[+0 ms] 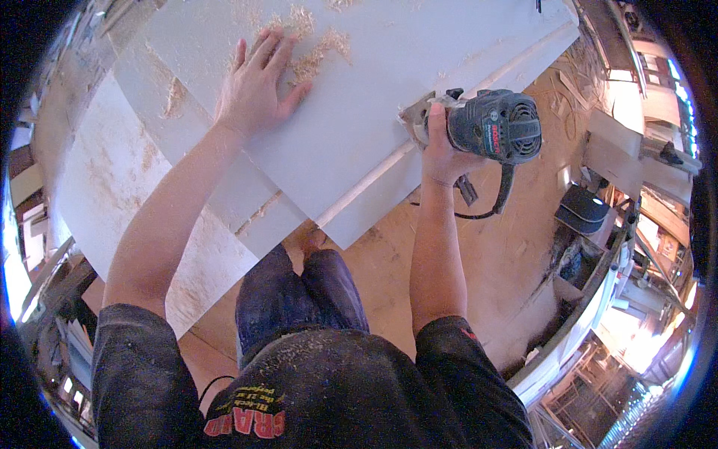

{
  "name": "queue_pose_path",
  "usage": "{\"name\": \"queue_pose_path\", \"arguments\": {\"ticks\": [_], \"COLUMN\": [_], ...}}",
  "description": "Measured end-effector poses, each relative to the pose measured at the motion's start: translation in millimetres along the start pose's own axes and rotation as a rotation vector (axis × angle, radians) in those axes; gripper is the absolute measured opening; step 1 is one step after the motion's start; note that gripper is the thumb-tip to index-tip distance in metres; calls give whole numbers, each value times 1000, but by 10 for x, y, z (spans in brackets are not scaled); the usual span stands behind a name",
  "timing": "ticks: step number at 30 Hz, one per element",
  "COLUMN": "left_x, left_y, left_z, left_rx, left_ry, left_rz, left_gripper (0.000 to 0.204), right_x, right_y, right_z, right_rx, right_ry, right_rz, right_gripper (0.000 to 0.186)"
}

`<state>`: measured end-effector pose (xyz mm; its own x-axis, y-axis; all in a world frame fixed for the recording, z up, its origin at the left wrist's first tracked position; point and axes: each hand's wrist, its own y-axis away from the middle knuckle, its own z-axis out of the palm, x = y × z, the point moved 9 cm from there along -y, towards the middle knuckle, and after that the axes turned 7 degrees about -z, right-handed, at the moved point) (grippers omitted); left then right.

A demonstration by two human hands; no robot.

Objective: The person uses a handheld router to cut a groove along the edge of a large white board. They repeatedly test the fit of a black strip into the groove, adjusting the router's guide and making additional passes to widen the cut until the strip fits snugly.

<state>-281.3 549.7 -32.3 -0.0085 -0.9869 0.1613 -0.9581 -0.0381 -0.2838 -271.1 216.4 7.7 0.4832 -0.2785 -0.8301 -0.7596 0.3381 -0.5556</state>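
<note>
My right hand point(446, 153) is wrapped round a dark handheld trim router point(490, 126), whose base rests on the large pale board point(344, 135). A light groove point(374, 177) runs along the board near its right edge, and the router sits over it. The router bit is hidden. From the motor's end a black cord point(502, 196) curves down past the board's edge. My left hand point(258, 86) lies flat on the board with the fingers spread, holding nothing. Wood shavings point(321, 56) are heaped beside its fingertips.
More boards point(112, 165) lie under and left of the top one, dusted with shavings. Down to the right, the brown floor point(516, 247) carries dust and scraps. A black cap-like item point(583, 209) and loose panels point(613, 142) are at the right, near cluttered timber.
</note>
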Motion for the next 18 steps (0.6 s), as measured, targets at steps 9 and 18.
{"name": "queue_pose_path", "arguments": {"ticks": [9,18], "left_x": [188,729], "left_y": [-42,-1183], "left_z": [-326,2], "left_rx": [58,-179], "left_ry": [51,303], "left_rz": [-49,-209], "left_gripper": [78,74], "right_x": [26,155], "right_y": [51,87], "right_z": [6,-125], "right_rx": [15,-6], "right_ry": [-36,-73], "right_rz": [70,19], "right_gripper": [64,57]}}
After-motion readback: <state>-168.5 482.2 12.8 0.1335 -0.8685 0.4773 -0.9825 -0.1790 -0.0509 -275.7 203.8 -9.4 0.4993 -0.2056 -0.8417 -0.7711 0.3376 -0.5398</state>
